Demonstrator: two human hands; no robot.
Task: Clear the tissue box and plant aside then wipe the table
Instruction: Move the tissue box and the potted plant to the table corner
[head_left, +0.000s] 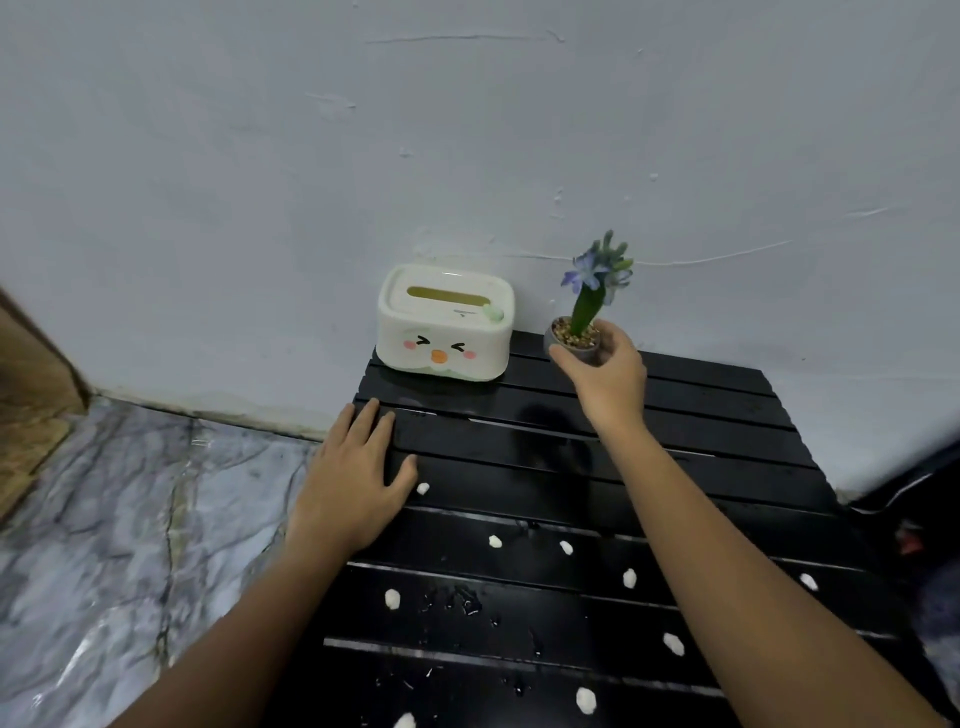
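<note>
Plant (582, 317) in small grey pot, upright, just right of the tissue box (444, 323) at table's (701, 415) far edge, by the wall. My right hand (605, 371) grips the pot, fingers & thumb curled round it. Left hand (358, 470) lies flat, fingers straight, on slats in front of the box, near-left. White crumbs (629, 578) & water drops (457, 603) lie nearer me than the box.
</note>
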